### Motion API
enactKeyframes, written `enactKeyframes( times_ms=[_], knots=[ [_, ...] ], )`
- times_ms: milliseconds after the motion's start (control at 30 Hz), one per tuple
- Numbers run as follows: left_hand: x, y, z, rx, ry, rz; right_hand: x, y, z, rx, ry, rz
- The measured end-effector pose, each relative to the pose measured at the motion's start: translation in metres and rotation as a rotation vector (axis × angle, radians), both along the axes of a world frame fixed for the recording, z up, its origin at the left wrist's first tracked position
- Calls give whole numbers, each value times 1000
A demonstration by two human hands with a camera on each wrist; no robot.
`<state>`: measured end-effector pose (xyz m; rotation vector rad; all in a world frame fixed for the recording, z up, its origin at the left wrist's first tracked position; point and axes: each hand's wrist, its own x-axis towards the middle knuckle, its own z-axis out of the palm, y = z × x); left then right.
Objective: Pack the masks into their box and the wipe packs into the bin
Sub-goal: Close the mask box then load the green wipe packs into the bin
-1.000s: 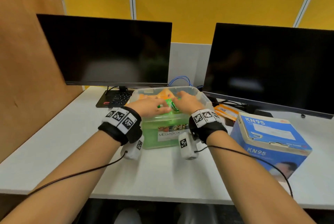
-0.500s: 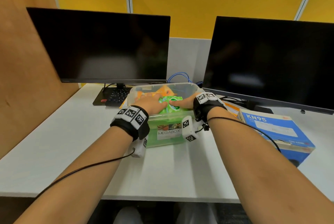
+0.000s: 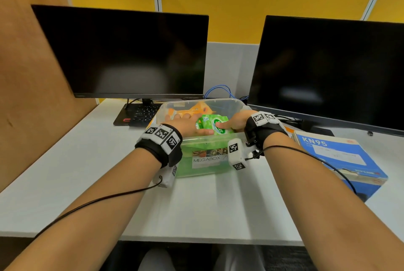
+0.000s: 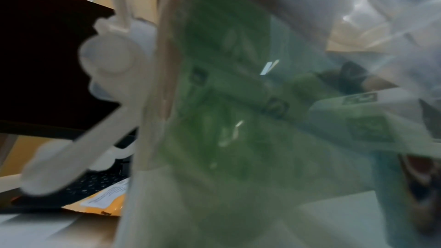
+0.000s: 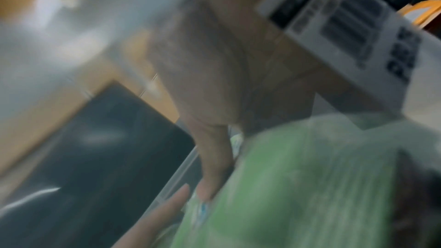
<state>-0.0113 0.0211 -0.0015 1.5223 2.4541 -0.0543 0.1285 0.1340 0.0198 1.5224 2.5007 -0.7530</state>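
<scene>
Holding at the bin: you have both hands over the clear bin (image 3: 197,104), with a green wipe pack (image 3: 213,126) between them at rim height.
Left hand: your left hand (image 3: 188,126) lies along the pack's left side, fingers reaching under and beside it; how tightly they curl you cannot tell from here.
Right hand: your right hand (image 3: 235,121) has its thumb on top of the pack and fingers hidden behind it, which reads as a pinch.
Pack position: it sits over the near half of the bin, above other green packs seen through the wall; an orange pack (image 3: 200,109) lies toward the back.
Risk, overfill: the bin looks nearly full, so the pack may perch on the pile and slide over the near wall once you let go.
Risk, tipping: pressing down hard near the front edge could shove the bin across the desk (image 3: 196,209).
Risk, cables: your wrist cables hang near the rim and could snag on withdrawal.
Mask box: the blue KN95 box (image 3: 341,161) lies to your right, apparently closed; its contents are hidden.
</scene>
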Motion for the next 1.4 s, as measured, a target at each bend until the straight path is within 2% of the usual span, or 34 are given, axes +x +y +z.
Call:
enactKeyframes(
  times_ms=[167, 300, 433, 633, 800, 867, 967, 1000, 1033, 1067, 1100, 1167, 1200, 1400],
  knots=[
    [3, 1, 8, -124, 76, -42, -6, 2, -6, -100, 15, 11],
    [5, 1, 10, -141, 103, -38, -10, 6, -11, -63, 34, -13],
    [0, 1, 5, -89, 59, -37, -20, 28, -27, -117, 51, -45],
    [2, -1, -2, 1, 5, -23, -3, -3, -5, -121, -45, 29],
    [0, -1, -4, 23, 1, 12, -9, -8, -10, -112, 3, 45],
    [-2, -2, -5, 26, -21, 31, -15, -9, -12, 42, 91, 62],
    [-7, -4, -6, 30, -46, 49, -14, -4, -7, 431, 441, -12],
    [-9, -5, -6, 36, -46, 56, -8, 0, -5, 542, 469, -53],
    [-11, -5, -7, 41, -40, 67, -3, 7, -7, 591, 424, -93],
    [-13, -7, -8, 41, -33, 79, 3, 13, -9, 570, 351, -127],
    [-16, -8, -9, 38, -25, 88, 7, 18, -13, 456, 310, -154],
    [-21, -10, -11, 29, -16, 90, 10, 23, -23, 194, 325, -161],
    [-24, -11, -12, 27, -16, 87, 8, 23, -25, 130, 359, -153],
    [-38, -24, -11, 43, -1, 111, -14, 16, -22, 35, 462, -149]
  ],
)
